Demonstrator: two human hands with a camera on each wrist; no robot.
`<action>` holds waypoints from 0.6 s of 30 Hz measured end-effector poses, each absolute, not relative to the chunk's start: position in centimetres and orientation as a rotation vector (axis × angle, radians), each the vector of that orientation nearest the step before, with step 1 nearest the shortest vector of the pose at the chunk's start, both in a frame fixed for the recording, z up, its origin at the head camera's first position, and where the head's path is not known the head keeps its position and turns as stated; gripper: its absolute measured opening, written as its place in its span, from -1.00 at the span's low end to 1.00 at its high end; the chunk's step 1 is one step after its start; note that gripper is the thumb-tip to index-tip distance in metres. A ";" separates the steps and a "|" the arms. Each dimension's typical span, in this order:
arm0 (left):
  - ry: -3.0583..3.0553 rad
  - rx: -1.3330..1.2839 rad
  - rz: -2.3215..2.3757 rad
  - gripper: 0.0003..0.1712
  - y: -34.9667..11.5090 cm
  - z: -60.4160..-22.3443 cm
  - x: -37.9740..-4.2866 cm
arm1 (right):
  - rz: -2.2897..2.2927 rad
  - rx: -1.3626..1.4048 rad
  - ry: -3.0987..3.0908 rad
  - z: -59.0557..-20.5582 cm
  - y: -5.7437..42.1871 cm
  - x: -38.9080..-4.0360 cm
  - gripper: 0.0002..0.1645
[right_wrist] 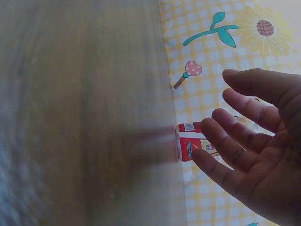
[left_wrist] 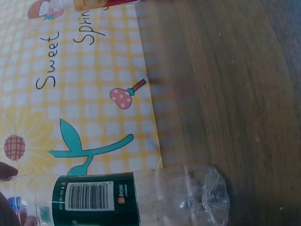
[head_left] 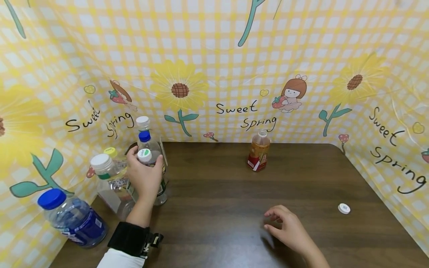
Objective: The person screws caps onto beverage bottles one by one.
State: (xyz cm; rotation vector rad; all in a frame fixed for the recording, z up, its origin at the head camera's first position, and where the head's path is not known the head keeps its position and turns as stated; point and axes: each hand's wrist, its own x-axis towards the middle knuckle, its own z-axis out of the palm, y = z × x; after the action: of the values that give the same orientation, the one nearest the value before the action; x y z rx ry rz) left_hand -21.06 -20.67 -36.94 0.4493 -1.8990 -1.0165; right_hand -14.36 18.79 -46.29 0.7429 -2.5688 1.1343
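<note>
My left hand (head_left: 145, 176) grips the upper part of a clear plastic bottle whose white cap (head_left: 145, 155) bears green print. In the left wrist view that bottle (left_wrist: 178, 197) shows a dark green label with a barcode, its base by the tabletop. Over the front of the table hovers my right hand (head_left: 288, 227), fingers loosely bent and holding nothing. Its fingers (right_wrist: 230, 146) are spread in the right wrist view. An uncapped bottle with an orange and red label (head_left: 259, 152) stands at the back. A loose white cap (head_left: 343, 208) lies at the right.
Beside my left hand are a blue-capped bottle (head_left: 145, 136), a wide white-capped bottle (head_left: 114, 190) and a yellow-capped one (head_left: 110, 152). A large blue-lidded bottle (head_left: 75, 219) stands at the front left. Yellow checked cloth (head_left: 228, 74) walls the wooden table (head_left: 207, 223).
</note>
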 end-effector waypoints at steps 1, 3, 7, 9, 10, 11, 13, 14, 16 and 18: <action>-1.892 0.447 -1.017 -0.22 -20.8 -37.0 -21.1 | 1.136 0.743 -2.570 -46.3 18.8 -14.4 -0.66; -1.881 0.448 -1.020 -0.23 -20.9 -36.9 -21.2 | 1.132 0.748 -2.574 -46.4 18.8 -14.4 -0.66; -1.884 0.464 -1.027 -0.19 -20.9 -36.8 -21.1 | 1.140 0.742 -2.590 -46.4 18.9 -14.4 -0.67; -1.893 0.473 -1.027 -0.16 -20.9 -36.8 -21.1 | 1.144 0.738 -2.596 -46.3 19.0 -14.4 -0.67; -1.896 0.474 -1.024 -0.15 -21.0 -36.7 -21.1 | 1.147 0.736 -2.595 -46.3 19.0 -14.4 -0.67; -1.896 0.474 -1.021 -0.15 -21.0 -36.7 -21.1 | 1.148 0.736 -2.596 -46.3 19.0 -14.4 -0.68; -1.892 0.463 -1.006 -0.14 -21.0 -36.7 -21.1 | 1.142 0.741 -2.594 -46.3 19.0 -14.4 -0.68; -1.888 0.456 -0.998 -0.14 -21.0 -36.7 -21.1 | 1.139 0.742 -2.595 -46.3 19.0 -14.4 -0.68; -1.875 0.436 -0.977 -0.13 -21.0 -36.7 -21.0 | 1.138 0.746 -2.592 -46.4 19.0 -14.4 -0.68; -1.851 0.379 -0.924 -0.15 -20.8 -36.5 -20.8 | 1.146 0.744 -2.603 -46.3 19.0 -14.3 -0.69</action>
State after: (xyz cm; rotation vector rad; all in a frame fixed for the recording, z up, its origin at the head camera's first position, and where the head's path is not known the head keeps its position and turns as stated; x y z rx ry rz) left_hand -20.78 -20.78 -36.52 0.3790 -1.8511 -0.9241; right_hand -14.30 18.96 -46.34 0.7441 -2.6032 1.1462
